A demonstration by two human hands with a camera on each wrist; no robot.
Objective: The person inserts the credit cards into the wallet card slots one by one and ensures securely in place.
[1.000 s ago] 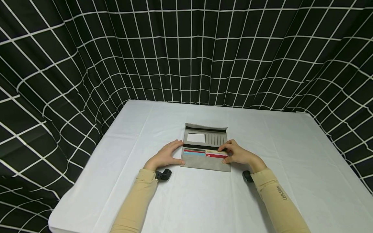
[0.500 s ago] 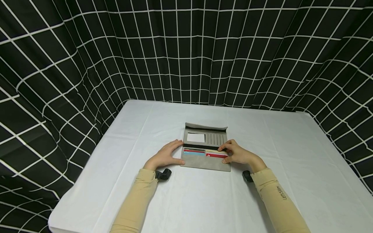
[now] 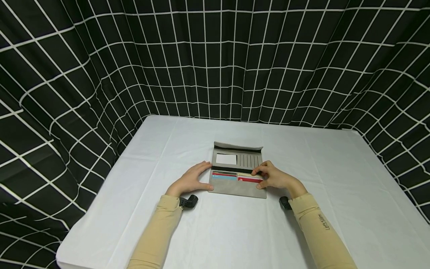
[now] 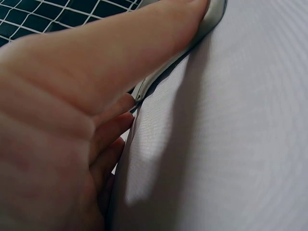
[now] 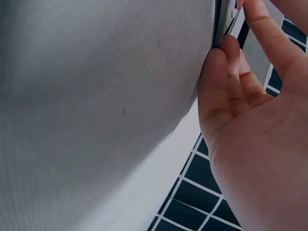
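A grey wallet (image 3: 237, 170) lies open and flat on the middle of a desk (image 3: 336, 179) covered in a white cloth, a little nearer the person than the far edge. Its far half shows a white window pocket (image 3: 226, 158) on the left and a row of narrow card slots on the right. Its near half holds cards tucked into slots: a red card (image 3: 223, 174) above a light blue card (image 3: 223, 177) on the left, and a cream card (image 3: 245, 174) above another red card (image 3: 249, 179) on the right.

The left hand (image 3: 191, 179) rests at the wallet's left edge. Its fingers lie fairly straight along that side and the thumb presses against the near left corner, steadying the wallet rather than closing around it. In the left wrist view the thumb (image 4: 159, 43) stretches out along the wallet's thin grey edge.

The right hand (image 3: 277, 178) is at the wallet's right edge. Its fingers curl in, with fingertips on the right ends of the cream and red cards and the thumb at the wallet's near right side, pinching there. In the right wrist view the fingertips (image 5: 231, 53) touch the wallet's edge.

Both arms wear tan sleeves (image 3: 315, 228), each with a small black camera at the wrist. A black curtain (image 3: 215, 59) with a white grid pattern hangs behind and to both sides of the desk.
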